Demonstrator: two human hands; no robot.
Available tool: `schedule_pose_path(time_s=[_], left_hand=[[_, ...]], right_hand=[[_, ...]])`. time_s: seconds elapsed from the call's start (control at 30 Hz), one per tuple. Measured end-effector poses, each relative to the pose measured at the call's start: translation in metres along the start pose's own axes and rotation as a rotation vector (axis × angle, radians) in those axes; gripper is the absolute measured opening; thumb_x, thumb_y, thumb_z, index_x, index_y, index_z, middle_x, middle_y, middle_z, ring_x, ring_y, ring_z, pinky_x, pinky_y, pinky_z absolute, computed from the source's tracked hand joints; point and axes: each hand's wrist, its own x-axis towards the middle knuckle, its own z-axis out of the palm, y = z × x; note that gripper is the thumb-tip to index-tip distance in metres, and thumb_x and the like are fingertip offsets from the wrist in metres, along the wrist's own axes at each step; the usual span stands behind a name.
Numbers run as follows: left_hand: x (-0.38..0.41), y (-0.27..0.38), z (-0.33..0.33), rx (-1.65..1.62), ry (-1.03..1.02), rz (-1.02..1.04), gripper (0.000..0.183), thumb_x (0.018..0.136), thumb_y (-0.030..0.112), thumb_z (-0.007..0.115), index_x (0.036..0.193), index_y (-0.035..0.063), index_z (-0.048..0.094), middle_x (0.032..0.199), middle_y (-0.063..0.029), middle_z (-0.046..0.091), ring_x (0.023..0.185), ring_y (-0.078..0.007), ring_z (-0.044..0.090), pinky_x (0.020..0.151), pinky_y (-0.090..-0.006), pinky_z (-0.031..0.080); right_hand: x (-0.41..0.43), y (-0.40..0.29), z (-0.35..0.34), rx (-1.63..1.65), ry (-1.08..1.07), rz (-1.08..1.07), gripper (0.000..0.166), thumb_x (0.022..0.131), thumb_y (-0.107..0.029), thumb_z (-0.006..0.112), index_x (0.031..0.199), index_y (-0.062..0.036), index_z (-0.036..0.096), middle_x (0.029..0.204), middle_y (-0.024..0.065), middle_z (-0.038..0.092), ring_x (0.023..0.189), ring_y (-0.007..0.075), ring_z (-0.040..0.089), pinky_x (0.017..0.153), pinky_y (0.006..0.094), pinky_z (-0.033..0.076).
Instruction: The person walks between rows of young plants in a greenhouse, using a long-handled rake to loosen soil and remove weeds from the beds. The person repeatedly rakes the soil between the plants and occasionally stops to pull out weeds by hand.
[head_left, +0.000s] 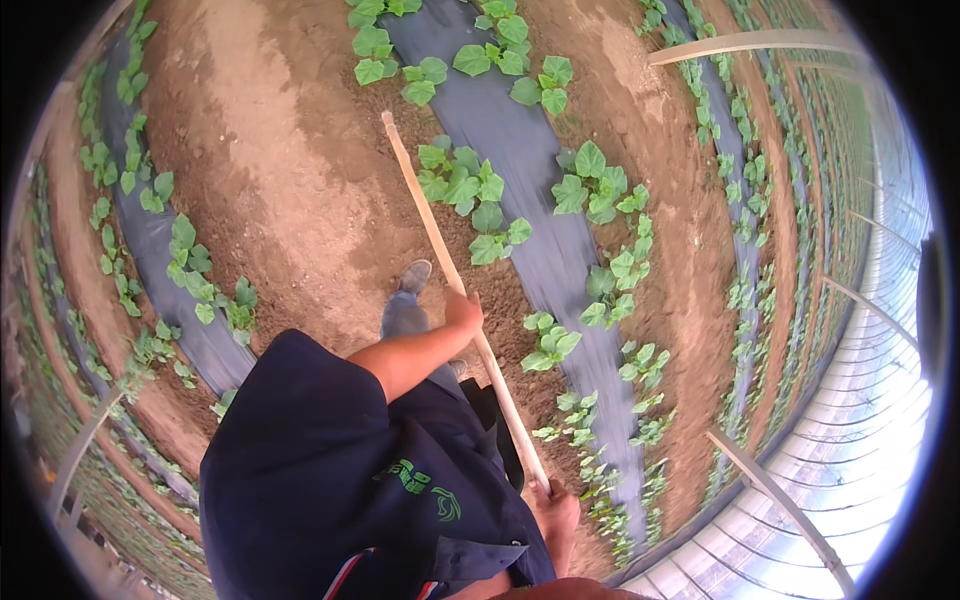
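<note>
A long, pale wooden pole (426, 204) slants across the view before me. My left hand (463, 311) grips it around the middle, with the arm reaching across from the left. Near the pole's lower end, my right hand (556, 511) is closed around the wood, close beside my dark shirt. The far end of the pole is over bare soil (300, 172), next to leafy green seedlings (461, 180). No tool head shows at that end. One shoe (415, 277) is visible on the soil left of the pole.
Black plastic mulch (525, 187) covers the bed to the right, with broad-leaved plants (600, 187) along both edges. Another mulched bed (165, 255) runs at left. Slanted posts (780, 495) stand at the right, by a ribbed, translucent greenhouse wall (847, 420). More crop rows extend on both sides.
</note>
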Motion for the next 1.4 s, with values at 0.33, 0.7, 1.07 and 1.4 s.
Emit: schedule_pose_path(time_s=[0.33,0.7,1.07,1.4], left_hand=[[-0.037,-0.021,0.068,-0.1,-0.173,-0.183,0.046,0.095,0.028,0.066,0.113,-0.0008,0.035,0.078,-0.0177,0.062,0.057,-0.0283,0.064,0.048,-0.0407,0.05],[-0.031,-0.017,0.076,-0.08,-0.095,-0.145,0.051,0.093,0.029,0.066,0.121,-0.0029,0.039,0.097,-0.0276,0.067,0.092,-0.0455,0.067,0.079,-0.0504,0.054],[-0.086,-0.058,0.108,-0.114,-0.203,-0.132,0.052,0.093,0.03,0.066,0.12,-0.0038,0.037,0.098,-0.0305,0.066,0.091,-0.0462,0.067,0.078,-0.0523,0.052],[-0.058,-0.056,0.053,-0.024,-0.09,-0.13,0.052,0.093,0.031,0.066,0.117,-0.0032,0.035,0.09,-0.0271,0.067,0.086,-0.042,0.069,0.072,-0.0498,0.054]], right_hand=[[-0.031,0.032,-0.023,-0.121,0.2,-0.047,0.047,0.082,-0.059,0.071,0.079,-0.0125,0.065,0.067,0.0133,0.066,0.065,0.0375,0.067,0.057,0.0501,0.049],[-0.003,0.05,-0.009,-0.126,0.268,-0.081,0.053,0.082,-0.064,0.069,0.077,-0.0117,0.064,0.064,0.0139,0.064,0.063,0.04,0.065,0.056,0.0504,0.049],[-0.022,0.11,-0.007,-0.115,0.143,-0.021,0.052,0.08,-0.064,0.071,0.074,-0.0121,0.065,0.066,0.0125,0.066,0.062,0.0353,0.067,0.056,0.048,0.05],[0.016,0.103,0.021,-0.035,0.06,-0.093,0.055,0.077,-0.069,0.071,0.078,-0.0135,0.067,0.067,0.0133,0.067,0.066,0.0376,0.068,0.059,0.0482,0.052]])
